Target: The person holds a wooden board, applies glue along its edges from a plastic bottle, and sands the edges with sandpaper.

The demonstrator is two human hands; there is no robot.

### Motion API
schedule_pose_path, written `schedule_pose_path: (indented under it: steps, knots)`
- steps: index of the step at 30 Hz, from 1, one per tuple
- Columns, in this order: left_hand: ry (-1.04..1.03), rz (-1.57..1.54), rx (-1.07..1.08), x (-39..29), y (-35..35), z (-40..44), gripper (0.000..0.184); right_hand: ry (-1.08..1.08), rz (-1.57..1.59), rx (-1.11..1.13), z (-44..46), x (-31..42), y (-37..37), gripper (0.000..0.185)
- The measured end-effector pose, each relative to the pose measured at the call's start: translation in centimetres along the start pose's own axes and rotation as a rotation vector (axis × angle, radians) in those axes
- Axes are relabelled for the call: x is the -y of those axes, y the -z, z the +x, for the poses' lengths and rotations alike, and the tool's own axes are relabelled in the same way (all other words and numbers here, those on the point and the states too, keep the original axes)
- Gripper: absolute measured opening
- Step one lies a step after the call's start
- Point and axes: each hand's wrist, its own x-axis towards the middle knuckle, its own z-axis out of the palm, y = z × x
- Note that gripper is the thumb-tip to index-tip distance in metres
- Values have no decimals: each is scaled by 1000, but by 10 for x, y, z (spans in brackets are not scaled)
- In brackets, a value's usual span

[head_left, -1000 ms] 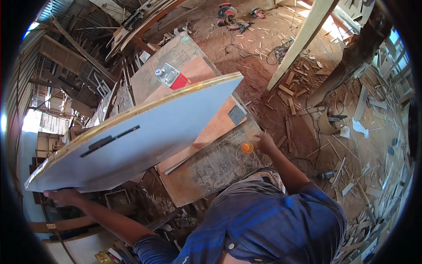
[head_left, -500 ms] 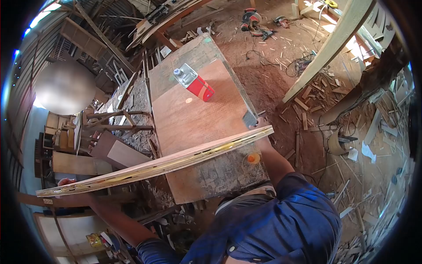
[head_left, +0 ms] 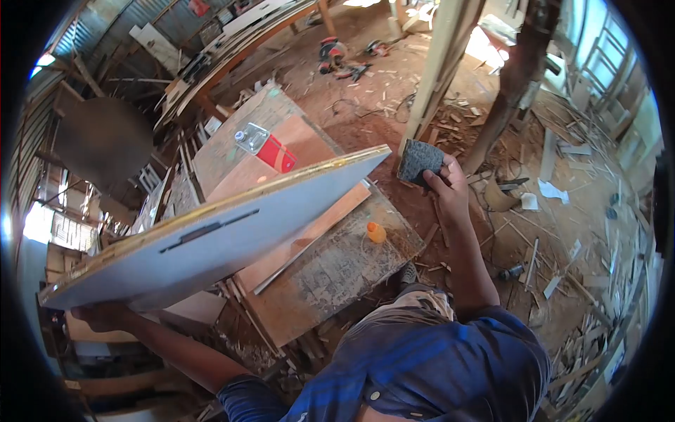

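Floor (head_left: 362,126): reddish, strewn with wood scraps, mostly thick to the right of you.
Bench (head_left: 337,264): runs from near you toward far left, its top worn and stained.
Post (head_left: 439,63): pale timber, leaning, beyond the bench on the right.
Panel (head_left: 239,250): tilted over the bench, pale face toward you, yellowish edge along the far side, a dark slot in the face; you cannot tell whether it touches the bench.
Sheet (head_left: 330,219): brown, flat on the bench, partly hidden by the panel.
Saw (head_left: 332,56): red and black, on the floor at the far side.
Can (head_left: 271,149): red and silver, on the sheet, beyond the panel.
Left hand (head_left: 102,316): your fingers grasp the panel's near left corner, tips hidden.
Right hand (head_left: 450,184): your thumb and fingers pinch the pad, clear of the bench.
Pad (head_left: 420,160): dark grey, just right of the panel's right corner.
Container (head_left: 376,232): orange, on the bench's near right part.
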Motion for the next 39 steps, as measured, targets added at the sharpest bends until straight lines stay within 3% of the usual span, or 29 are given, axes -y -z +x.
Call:
schedule_pose_path:
  steps: [2,4,6,8,11,12,13,14,16,17,20,21,30,39]
  knots:
    - [-14,161,13,16,4,13,82,48,-37,-37,-26,29,-3,47]
    - [-269,291,61,25,4,20,79,121,17,-19,-52,58,-16,32]
    - [-274,311,83,28,4,22,74,203,64,21,-72,78,-30,26]
    - [-21,206,82,3,0,6,68,299,-32,-26,-89,101,-47,24]
    - [-68,76,104,-9,8,-9,60,376,-322,-78,-117,132,-65,22]
    - [-180,-28,34,16,0,-2,56,392,-435,-84,-123,140,-75,22]
    - [-248,41,114,31,4,5,56,669,-497,-81,-122,146,-91,22]
    - [-270,97,155,26,10,4,55,801,-574,-36,-124,156,-102,24]
    - [-351,99,13,3,14,-18,55,1071,-723,38,-130,176,-119,27]
    - [-386,71,0,-1,17,-21,54,1050,-743,20,-137,183,-131,41]
    - [-358,-44,53,-43,32,-43,51,1015,-644,119,-142,193,-165,50]
    - [-361,-42,59,-48,36,-46,50,1127,-676,160,-138,199,-175,56]
    - [-427,-117,17,-67,48,-69,55,1202,-428,370,-140,210,-256,66]
    - [-458,-131,-19,-77,54,-78,62,1153,-424,508,-143,230,-250,67]
